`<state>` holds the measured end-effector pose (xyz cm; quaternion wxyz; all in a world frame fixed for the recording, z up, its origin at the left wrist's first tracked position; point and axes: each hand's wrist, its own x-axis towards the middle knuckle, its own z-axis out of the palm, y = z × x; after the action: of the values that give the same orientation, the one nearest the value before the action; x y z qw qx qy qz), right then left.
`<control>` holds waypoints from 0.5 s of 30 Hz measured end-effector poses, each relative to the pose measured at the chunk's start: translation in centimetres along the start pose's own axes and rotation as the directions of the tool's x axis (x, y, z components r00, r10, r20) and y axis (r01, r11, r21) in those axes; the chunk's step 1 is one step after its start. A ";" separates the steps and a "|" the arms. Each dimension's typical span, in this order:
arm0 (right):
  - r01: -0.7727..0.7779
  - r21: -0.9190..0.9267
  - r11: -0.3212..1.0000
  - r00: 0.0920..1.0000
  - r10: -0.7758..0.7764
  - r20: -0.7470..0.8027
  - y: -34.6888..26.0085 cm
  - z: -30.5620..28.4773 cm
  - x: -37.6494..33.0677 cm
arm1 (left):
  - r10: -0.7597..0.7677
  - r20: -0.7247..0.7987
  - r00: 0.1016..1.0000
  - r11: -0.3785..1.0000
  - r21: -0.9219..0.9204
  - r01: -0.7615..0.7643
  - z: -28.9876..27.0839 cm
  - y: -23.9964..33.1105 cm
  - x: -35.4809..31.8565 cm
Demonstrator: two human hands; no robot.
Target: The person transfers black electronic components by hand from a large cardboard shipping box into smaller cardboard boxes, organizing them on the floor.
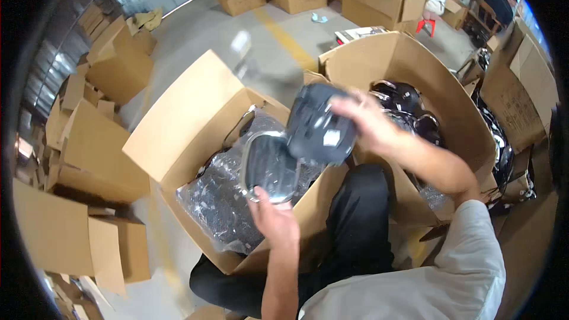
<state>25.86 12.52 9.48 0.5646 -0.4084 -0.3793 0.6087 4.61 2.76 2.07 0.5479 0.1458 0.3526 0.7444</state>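
Left hand (274, 219) pinches lower rim of oval mirror glass (269, 166), fingers narrow on edge, over open cardboard box (195, 124) lined with plastic bag (222, 201). Right hand (367, 121) grips dark plastic housing (320, 130), fingers wrapped round top, just above glass. Risks: thin pinch lets glass slip into box; housing blurred, may knock glass, chip edge.

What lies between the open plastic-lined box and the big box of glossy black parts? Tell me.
In the head view, the dark grey housing in the right hand hangs there, above the person's dark-trousered leg.
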 end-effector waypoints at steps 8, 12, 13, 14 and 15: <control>0.053 -0.237 0.970 0.978 -0.003 0.209 7.6 9.8 -5.1 | 0.106 0.144 0.984 0.983 -0.168 -0.081 -1.7 2.0 -4.0; 0.225 -0.508 0.831 0.905 0.015 0.425 6.7 12.0 -5.9 | -0.079 0.238 0.968 0.994 0.097 0.058 -7.0 6.8 -3.1; 0.218 -0.512 0.831 0.871 0.071 0.485 6.5 12.9 -6.0 | -0.140 0.218 0.966 0.980 0.172 0.103 -7.6 8.2 -2.9; 0.211 -0.500 0.840 0.823 0.123 0.554 6.5 13.5 -5.4 | -0.124 0.180 0.976 0.975 0.203 0.087 -7.7 9.2 -2.5; 0.364 -0.518 0.774 0.781 0.050 0.623 7.5 13.3 -4.1 | -0.122 0.172 0.977 0.976 0.199 0.087 -8.2 10.1 -2.4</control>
<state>10.82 7.82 7.90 0.3010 -0.3169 -0.7497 0.4968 -6.71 -3.97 3.62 0.6002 0.2466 0.3773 0.6608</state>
